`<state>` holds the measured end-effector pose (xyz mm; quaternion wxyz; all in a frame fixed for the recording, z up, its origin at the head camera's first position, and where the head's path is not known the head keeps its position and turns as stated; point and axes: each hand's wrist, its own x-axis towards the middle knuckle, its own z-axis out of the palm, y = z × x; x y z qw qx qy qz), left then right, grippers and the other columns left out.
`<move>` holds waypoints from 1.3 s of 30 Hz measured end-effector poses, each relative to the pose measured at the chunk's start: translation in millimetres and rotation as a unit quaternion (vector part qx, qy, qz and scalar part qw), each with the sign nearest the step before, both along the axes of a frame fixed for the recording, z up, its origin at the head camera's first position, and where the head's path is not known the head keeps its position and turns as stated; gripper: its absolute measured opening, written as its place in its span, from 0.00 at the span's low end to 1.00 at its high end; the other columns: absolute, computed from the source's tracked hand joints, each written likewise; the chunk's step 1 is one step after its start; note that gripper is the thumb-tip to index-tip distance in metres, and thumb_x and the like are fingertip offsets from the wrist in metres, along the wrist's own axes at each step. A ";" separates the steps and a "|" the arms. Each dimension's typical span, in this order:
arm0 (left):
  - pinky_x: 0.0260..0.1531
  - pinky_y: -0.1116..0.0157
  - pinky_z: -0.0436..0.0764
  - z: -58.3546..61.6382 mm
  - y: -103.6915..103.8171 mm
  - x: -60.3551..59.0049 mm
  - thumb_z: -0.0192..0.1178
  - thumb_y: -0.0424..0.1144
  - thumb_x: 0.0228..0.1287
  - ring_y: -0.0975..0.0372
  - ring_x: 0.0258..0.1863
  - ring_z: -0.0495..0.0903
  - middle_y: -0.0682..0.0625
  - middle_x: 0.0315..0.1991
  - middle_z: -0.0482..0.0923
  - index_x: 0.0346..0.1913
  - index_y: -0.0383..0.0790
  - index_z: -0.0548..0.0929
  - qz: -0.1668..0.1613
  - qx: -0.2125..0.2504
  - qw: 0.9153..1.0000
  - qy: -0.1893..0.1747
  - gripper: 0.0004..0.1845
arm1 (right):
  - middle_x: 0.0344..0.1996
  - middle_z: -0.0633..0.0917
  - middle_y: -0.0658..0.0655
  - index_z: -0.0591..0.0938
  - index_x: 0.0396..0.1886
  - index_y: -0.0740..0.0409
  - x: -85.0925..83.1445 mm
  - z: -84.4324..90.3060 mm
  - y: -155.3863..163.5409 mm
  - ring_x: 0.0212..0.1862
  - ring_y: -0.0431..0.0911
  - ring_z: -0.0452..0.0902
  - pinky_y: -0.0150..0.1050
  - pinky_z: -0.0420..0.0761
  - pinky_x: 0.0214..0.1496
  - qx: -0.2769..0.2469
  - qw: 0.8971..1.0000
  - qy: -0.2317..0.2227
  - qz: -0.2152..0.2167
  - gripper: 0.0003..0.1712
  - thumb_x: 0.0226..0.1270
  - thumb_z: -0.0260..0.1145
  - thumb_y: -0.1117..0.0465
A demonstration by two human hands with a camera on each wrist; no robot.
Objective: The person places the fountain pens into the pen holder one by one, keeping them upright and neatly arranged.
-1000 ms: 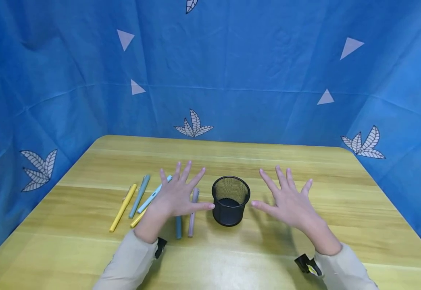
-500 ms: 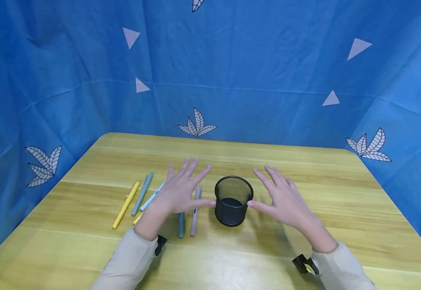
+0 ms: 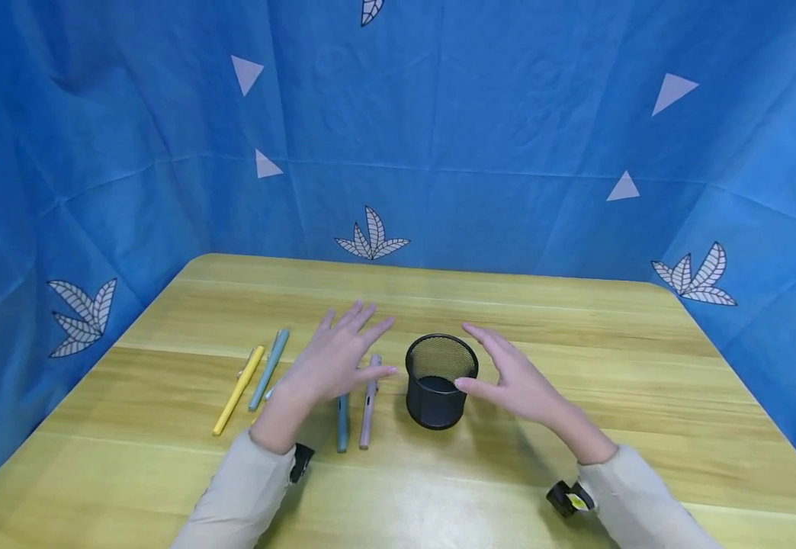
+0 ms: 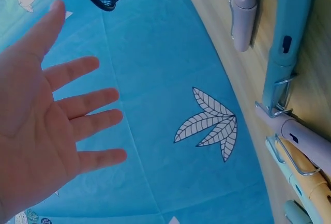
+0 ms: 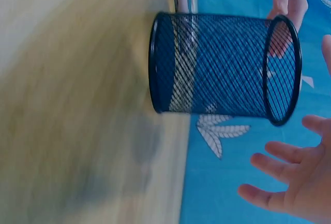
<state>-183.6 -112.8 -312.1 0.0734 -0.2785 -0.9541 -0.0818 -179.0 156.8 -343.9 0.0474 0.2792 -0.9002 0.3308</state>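
A black mesh pen cup [image 3: 432, 409] stands upright on the table, and no pen shows inside it. My left hand [image 3: 329, 362] is held over the pens to the left of the cup, fingers straight and spread, holding nothing. My right hand [image 3: 518, 381] hovers at the cup's right; its thumb tip overlaps the rim in the head view. In the right wrist view, a gap separates those fingers from the cup [image 5: 222, 66]. Beneath the left hand lie a dark teal pen [image 3: 342, 427] and a lilac pen [image 3: 368, 412]; other pens are partly hidden.
Farther left on the wooden table [image 3: 549, 305] are a yellow pen [image 3: 239, 390] and a teal pen [image 3: 269, 370]. The left wrist view also shows a second lilac pen [image 4: 310, 141] lying among crossed pens. A blue patterned cloth [image 3: 494, 221] hangs behind the table.
My right hand has moved left toward the cup, with its spread fingers drawn together. The left hand has turned slightly and its thumb has drawn back from the cup.
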 end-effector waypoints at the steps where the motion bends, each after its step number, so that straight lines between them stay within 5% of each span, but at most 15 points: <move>1: 0.59 0.44 0.49 0.4 -0.4 0.3 0.52 0.61 0.57 0.49 0.65 0.48 0.40 0.65 0.54 0.65 0.46 0.64 -0.002 0.002 1.000 -0.001 0.36 | 0.64 0.61 0.57 0.56 0.68 0.55 -0.5 -1.1 -1.7 0.63 0.54 0.55 0.55 0.60 0.59 -0.006 1.000 -0.004 0.005 0.43 0.57 0.63 0.46; 8: 0.57 0.47 0.59 2.0 -8.6 0.5 0.56 0.56 0.58 0.49 0.62 0.57 0.40 0.61 0.62 0.60 0.41 0.70 -0.023 0.044 0.999 0.007 0.31 | 0.65 0.60 0.56 0.55 0.68 0.55 -4.3 -5.2 -10.0 0.64 0.53 0.54 0.54 0.59 0.60 -0.019 1.000 -0.012 0.022 0.45 0.56 0.63 0.45; 16: 0.56 0.49 0.61 4.0 -23.9 -4.1 0.58 0.51 0.58 0.47 0.60 0.61 0.38 0.58 0.67 0.57 0.36 0.72 -0.006 0.073 0.997 0.032 0.28 | 0.65 0.59 0.55 0.53 0.69 0.54 -11.4 -4.9 -14.8 0.64 0.53 0.55 0.54 0.59 0.60 -0.021 0.999 -0.031 0.023 0.45 0.56 0.62 0.44; 25: 0.52 0.53 0.68 0.1 -50.0 -11.4 0.58 0.47 0.59 0.50 0.54 0.69 0.41 0.54 0.71 0.58 0.36 0.72 0.041 0.114 0.992 -0.020 0.27 | 0.64 0.60 0.60 0.54 0.69 0.53 -14.4 -9.2 -18.5 0.62 0.55 0.57 0.55 0.62 0.57 -0.010 0.998 -0.032 0.044 0.48 0.53 0.65 0.44; 39: 0.53 0.53 0.67 -0.6 -70.2 -16.1 0.56 0.46 0.62 0.50 0.56 0.67 0.41 0.56 0.70 0.59 0.35 0.70 0.081 0.129 0.986 -0.072 0.26 | 0.64 0.59 0.61 0.53 0.68 0.58 -17.4 -13.0 -17.8 0.58 0.58 0.62 0.54 0.65 0.55 -0.034 0.993 -0.079 0.074 0.47 0.55 0.65 0.48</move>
